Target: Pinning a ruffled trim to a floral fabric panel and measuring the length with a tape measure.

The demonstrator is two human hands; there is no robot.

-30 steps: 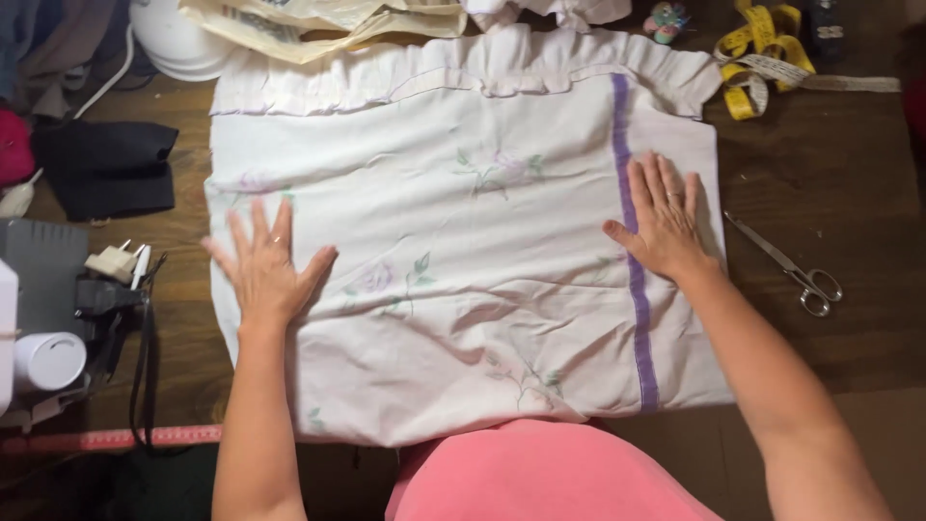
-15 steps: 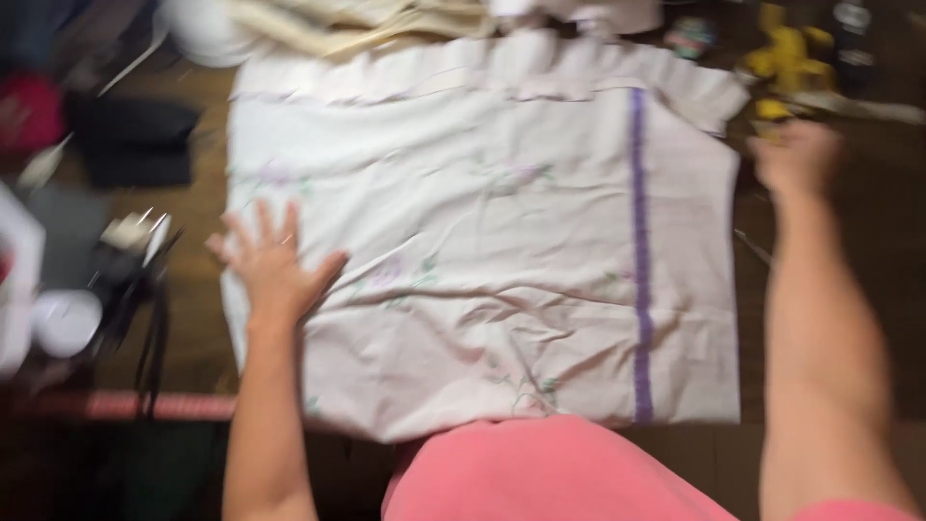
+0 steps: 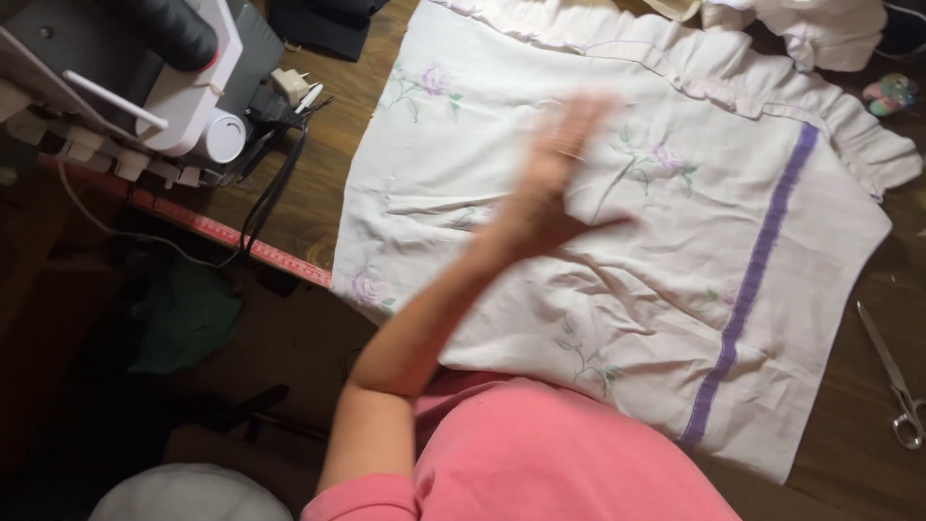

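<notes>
- Only one hand shows: the left hand (image 3: 550, 193), blurred, sits near the middle of the frame with its fingers stretched flat and spread, holding nothing.
- Beneath it lies the white cloth (image 3: 617, 241), spread over the wooden table (image 3: 328, 193) from the upper middle down to the lower right of the frame; whether the palm touches the cloth or hovers just above it cannot be told through the blur.
- Small purple flowers with green leaves dot the cloth, a purple stripe (image 3: 748, 280) runs down its right part, and a ruffled edge (image 3: 733, 82) borders its top.
- Right hand: out of view.
- Scissors (image 3: 892, 381) lie on the table at the right edge, just beside the cloth's right side.
- At upper left stands a grey and white sewing machine (image 3: 145, 87), with a red measuring tape (image 3: 231, 236) along the table edge below it.
- Pink clothing (image 3: 540, 453) on the person fills the bottom middle.
</notes>
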